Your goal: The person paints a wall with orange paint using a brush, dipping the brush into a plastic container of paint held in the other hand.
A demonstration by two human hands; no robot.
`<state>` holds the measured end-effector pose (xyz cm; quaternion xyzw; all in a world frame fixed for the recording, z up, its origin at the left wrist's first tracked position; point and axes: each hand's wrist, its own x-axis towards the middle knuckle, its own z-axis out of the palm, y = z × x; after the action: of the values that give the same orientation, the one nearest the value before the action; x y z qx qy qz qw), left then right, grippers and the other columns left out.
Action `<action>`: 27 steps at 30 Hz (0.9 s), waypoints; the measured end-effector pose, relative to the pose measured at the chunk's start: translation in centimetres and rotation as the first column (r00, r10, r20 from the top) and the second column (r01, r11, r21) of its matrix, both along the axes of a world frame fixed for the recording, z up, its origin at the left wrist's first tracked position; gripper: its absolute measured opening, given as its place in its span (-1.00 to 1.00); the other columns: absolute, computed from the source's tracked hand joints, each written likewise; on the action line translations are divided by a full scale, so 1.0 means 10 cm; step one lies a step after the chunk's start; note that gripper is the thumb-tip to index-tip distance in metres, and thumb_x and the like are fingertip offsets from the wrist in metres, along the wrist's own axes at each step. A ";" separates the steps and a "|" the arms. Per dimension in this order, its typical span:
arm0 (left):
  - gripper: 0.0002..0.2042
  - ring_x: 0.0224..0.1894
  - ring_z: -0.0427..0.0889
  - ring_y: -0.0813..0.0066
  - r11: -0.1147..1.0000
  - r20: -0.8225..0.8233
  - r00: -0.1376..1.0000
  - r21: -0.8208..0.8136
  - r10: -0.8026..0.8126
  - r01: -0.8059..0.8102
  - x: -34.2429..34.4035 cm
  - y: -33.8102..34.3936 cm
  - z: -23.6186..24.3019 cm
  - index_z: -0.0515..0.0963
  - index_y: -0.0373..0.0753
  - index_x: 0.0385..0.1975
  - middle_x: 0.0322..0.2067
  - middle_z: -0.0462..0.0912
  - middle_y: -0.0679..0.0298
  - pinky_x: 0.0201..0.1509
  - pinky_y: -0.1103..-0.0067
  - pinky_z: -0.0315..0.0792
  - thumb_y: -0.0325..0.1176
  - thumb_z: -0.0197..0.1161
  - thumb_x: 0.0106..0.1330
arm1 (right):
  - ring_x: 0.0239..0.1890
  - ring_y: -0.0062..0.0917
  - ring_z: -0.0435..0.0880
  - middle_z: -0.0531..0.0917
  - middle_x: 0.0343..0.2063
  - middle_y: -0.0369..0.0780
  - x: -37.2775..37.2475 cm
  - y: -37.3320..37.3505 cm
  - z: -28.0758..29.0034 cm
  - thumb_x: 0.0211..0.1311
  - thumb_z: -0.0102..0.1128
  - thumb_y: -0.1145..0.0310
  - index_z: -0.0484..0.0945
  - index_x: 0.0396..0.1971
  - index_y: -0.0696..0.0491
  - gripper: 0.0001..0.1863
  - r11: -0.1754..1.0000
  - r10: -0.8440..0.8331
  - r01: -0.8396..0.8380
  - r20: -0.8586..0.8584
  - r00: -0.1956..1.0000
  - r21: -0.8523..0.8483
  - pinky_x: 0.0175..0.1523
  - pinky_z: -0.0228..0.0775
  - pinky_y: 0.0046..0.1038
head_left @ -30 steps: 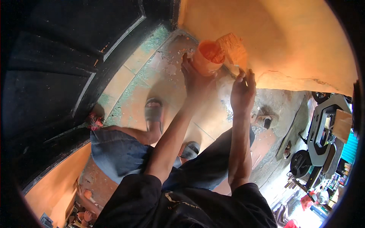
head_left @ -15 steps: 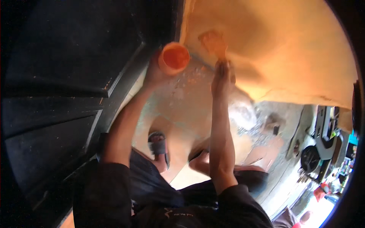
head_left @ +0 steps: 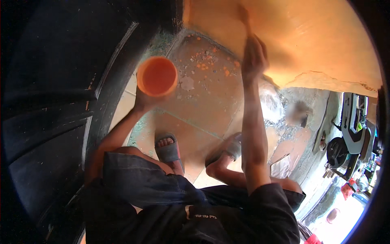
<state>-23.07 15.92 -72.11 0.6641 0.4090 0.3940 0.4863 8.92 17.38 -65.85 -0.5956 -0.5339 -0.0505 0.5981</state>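
Head camera view: the left hand (head_left: 152, 100) holds an orange cup (head_left: 140, 77) from below and behind, wrapped against its outside; most of its fingers are hidden by the cup. The cup is tipped so that its round mouth faces the camera, and a reddish-orange paint (head_left: 159, 77) shows inside. It is held up over the floor (head_left: 199, 103), near the dark door (head_left: 61, 73) that fills the left side.

The right hand (head_left: 255, 59), blurred, is raised farther forward and well apart from the cup. Its fingers are pressed together around the handle of a brush (head_left: 244, 16), which points away from the person and looks narrow from this angle. The brush lies in front of the yellow-orange wall (head_left: 321, 40); the blur does not let me tell whether it touches the surface. A ragged crack (head_left: 317, 73) runs along the lower part of that wall.

Orange spots (head_left: 203, 66) and small crumbs are scattered over the brownish floor, between the two hands and near the foot of the wall. Below, the person's feet wear dark sandals, the left sandal (head_left: 166, 152) and the right sandal (head_left: 233, 148) standing apart. Dark shorts (head_left: 146, 175) and a black shirt (head_left: 183, 221) fill the lower middle. At the far right stands a grey and black vehicle (head_left: 353, 118), only partly in view.
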 end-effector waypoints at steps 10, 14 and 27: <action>-0.02 0.20 0.30 0.35 0.983 0.059 0.996 -0.164 -0.068 0.077 0.23 -0.48 -0.38 0.12 -0.20 0.22 0.16 0.24 0.20 0.27 0.44 0.25 -0.39 0.61 -0.29 | -0.21 -0.31 0.60 0.59 -0.27 -0.12 -0.27 0.48 0.19 0.04 0.18 0.63 0.58 -0.15 0.11 -0.69 0.990 0.108 -0.116 0.095 0.990 0.078 -0.13 0.43 -0.44; -0.09 0.19 0.29 0.31 0.898 0.299 0.954 -0.412 -0.028 0.156 0.23 -0.63 -0.60 0.21 -0.19 0.17 0.17 0.24 0.19 0.30 0.41 0.19 -0.35 0.61 -0.29 | -0.20 -0.44 0.60 0.59 -0.24 -0.16 0.14 0.00 -0.15 0.10 0.14 0.68 0.57 -0.20 0.20 -0.76 0.996 0.086 -0.074 -0.255 0.963 0.060 -0.13 0.47 -0.51; 0.05 0.23 0.26 0.23 0.992 -0.099 0.991 0.080 -0.093 0.101 0.25 -1.10 -0.67 0.08 -0.13 0.25 0.17 0.27 0.19 0.32 0.35 0.22 -0.27 0.62 -0.33 | -0.22 -0.40 0.61 0.62 -0.26 -0.13 0.01 0.38 0.05 0.07 0.19 0.64 0.60 -0.23 0.15 -0.77 0.998 0.056 -0.055 0.201 0.978 -0.012 -0.20 0.48 -0.44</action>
<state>-20.53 4.94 -78.86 0.7213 0.3817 0.3549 0.4562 9.01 21.18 -65.32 -0.5742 -0.6082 -0.0923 0.5403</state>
